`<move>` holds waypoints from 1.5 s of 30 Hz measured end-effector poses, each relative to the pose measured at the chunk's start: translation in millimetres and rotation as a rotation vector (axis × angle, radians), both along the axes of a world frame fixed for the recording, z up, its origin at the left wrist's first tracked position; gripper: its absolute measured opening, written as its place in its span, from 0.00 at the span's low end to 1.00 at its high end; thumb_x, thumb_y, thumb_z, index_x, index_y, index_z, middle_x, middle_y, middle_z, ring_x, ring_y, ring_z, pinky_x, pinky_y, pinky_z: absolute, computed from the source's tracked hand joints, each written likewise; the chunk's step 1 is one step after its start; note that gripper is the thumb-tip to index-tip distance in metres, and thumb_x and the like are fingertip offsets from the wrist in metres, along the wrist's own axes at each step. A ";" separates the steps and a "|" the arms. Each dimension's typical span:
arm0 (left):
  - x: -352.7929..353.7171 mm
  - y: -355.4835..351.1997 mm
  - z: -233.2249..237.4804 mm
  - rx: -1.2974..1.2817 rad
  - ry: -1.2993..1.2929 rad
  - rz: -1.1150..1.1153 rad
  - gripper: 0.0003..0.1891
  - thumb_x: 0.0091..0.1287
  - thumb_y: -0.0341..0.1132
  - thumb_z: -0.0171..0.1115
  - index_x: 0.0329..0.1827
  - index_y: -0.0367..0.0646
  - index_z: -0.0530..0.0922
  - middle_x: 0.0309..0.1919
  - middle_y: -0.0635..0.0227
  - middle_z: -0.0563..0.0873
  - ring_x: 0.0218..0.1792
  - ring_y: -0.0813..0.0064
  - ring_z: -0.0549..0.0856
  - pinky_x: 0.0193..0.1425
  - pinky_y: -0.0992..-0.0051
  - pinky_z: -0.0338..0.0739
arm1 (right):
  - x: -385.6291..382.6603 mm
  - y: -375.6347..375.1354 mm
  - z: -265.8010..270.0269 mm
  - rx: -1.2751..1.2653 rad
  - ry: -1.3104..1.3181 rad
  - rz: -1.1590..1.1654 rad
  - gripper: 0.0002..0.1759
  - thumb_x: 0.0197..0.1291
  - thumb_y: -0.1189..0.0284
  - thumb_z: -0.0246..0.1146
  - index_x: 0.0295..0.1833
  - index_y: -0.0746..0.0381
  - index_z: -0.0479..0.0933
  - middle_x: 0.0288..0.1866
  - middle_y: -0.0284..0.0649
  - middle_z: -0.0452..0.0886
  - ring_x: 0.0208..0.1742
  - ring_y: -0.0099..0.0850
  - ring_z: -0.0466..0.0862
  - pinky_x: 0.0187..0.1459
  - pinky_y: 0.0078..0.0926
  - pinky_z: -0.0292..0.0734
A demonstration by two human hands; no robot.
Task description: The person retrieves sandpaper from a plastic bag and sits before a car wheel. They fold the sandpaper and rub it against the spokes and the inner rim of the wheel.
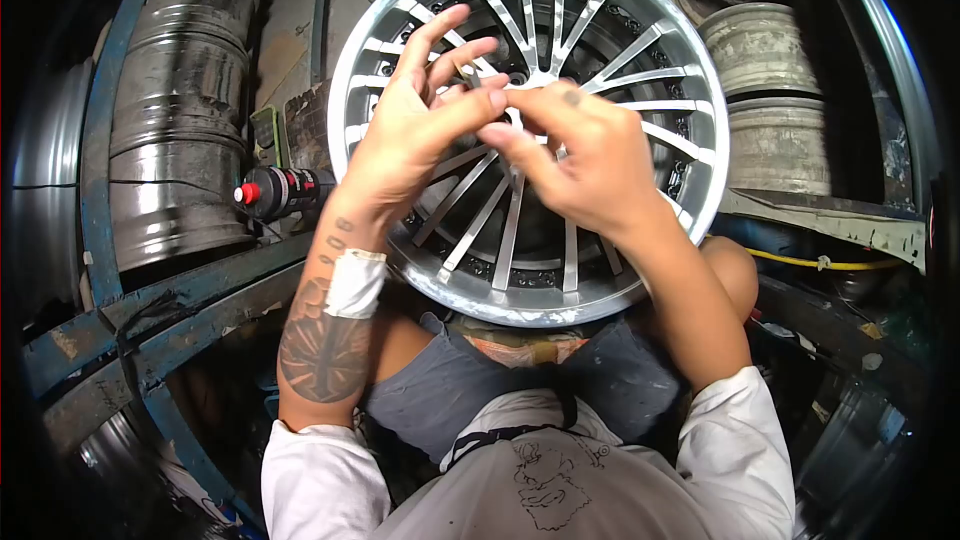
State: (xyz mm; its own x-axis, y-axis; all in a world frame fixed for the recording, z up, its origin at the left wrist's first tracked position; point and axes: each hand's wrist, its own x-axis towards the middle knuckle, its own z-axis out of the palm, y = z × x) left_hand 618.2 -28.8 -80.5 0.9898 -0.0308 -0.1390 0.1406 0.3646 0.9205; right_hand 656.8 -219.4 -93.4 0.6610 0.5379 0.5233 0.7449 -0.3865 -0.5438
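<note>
A multi-spoke silver wheel rim (717, 130) lies face up in front of me, tilted over my lap between my knees. Both hands meet above its hub. My left hand (425, 110) has its thumb bent in against a small dark strip (470, 76), with the index and middle fingers raised and apart. My right hand (590, 155) is closed, its thumb and index finger pinched right at the left thumb's tip. What the right fingers pinch is hidden. White wrapping (355, 283) is around my left forearm near the wrist.
A dark bottle with a red cap (285, 192) lies left of the wheel. Stacked metal rims (180, 110) fill the left rack, and dusty rims (770, 100) stand at right. Blue metal frame bars (200, 275) border both sides. A yellow hose (830, 262) runs at right.
</note>
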 end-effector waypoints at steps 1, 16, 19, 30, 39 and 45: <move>-3.7 6.9 9.5 0.016 -0.023 -0.109 0.51 0.64 0.27 0.77 0.86 0.46 0.52 0.73 0.51 0.73 0.62 0.70 0.83 0.61 0.73 0.82 | 4.6 -8.8 9.5 0.042 0.178 0.064 0.18 0.67 0.59 0.71 0.58 0.54 0.88 0.45 0.45 0.90 0.45 0.40 0.92 0.43 0.34 0.86; -3.4 10.7 -9.0 0.262 0.036 -0.292 0.11 0.66 0.34 0.78 0.47 0.38 0.89 0.42 0.71 0.89 0.40 0.85 0.81 0.44 0.82 0.75 | 11.5 -31.6 10.7 0.431 0.963 0.372 0.10 0.68 0.73 0.72 0.50 0.66 0.89 0.39 0.35 0.90 0.43 0.19 0.86 0.47 0.19 0.81; -1.2 -3.6 -8.3 0.437 -0.211 -0.094 0.10 0.68 0.36 0.77 0.42 0.37 0.90 0.37 0.69 0.87 0.40 0.81 0.82 0.45 0.78 0.75 | 10.7 -29.7 9.2 0.454 0.865 0.287 0.09 0.68 0.72 0.73 0.48 0.67 0.89 0.40 0.36 0.91 0.43 0.19 0.86 0.47 0.19 0.81; 2.3 -27.3 -2.4 0.073 -0.091 0.053 0.09 0.68 0.34 0.77 0.43 0.38 0.91 0.35 0.72 0.88 0.37 0.84 0.84 0.44 0.81 0.79 | 5.0 -20.2 16.5 0.685 1.000 0.073 0.10 0.68 0.71 0.74 0.47 0.68 0.89 0.39 0.35 0.90 0.40 0.18 0.85 0.44 0.17 0.81; -4.9 -41.1 -6.1 0.402 -0.273 0.303 0.07 0.68 0.31 0.77 0.44 0.36 0.90 0.37 0.66 0.92 0.39 0.82 0.87 0.48 0.80 0.80 | -3.1 -11.6 5.9 0.804 1.003 0.013 0.10 0.69 0.70 0.73 0.48 0.67 0.89 0.40 0.35 0.90 0.40 0.18 0.85 0.44 0.17 0.81; -4.1 -43.7 -3.5 0.358 -0.244 0.352 0.07 0.70 0.30 0.74 0.44 0.36 0.90 0.37 0.68 0.91 0.38 0.84 0.86 0.46 0.81 0.80 | 8.7 -21.2 12.3 0.661 1.113 0.033 0.13 0.70 0.67 0.72 0.49 0.67 0.88 0.37 0.35 0.89 0.37 0.17 0.85 0.40 0.15 0.80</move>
